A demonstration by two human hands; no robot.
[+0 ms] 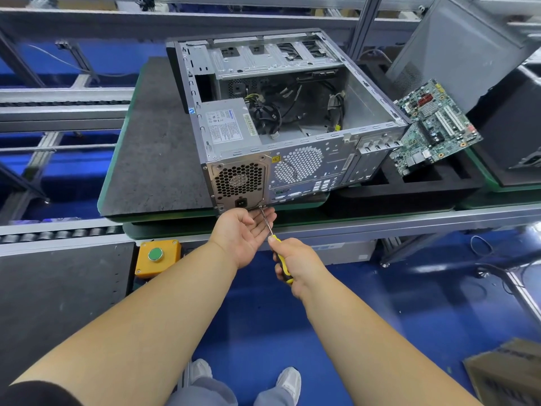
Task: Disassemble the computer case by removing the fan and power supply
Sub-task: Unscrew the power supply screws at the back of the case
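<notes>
My right hand point(295, 266) grips the screwdriver point(276, 249), its shaft slanting up-left to what appears to be the lower-right screw of the power supply point(238, 181) in the computer case point(292, 118), my left hand point(244, 232) cupped open beneath.

Cardboard box point(510, 373) cut off bottom-right.

Blue floor point(366, 303), seemingly aluminium conveyor frame point(380, 221)

Bright even light, wide-angle edge distortion.
</notes>
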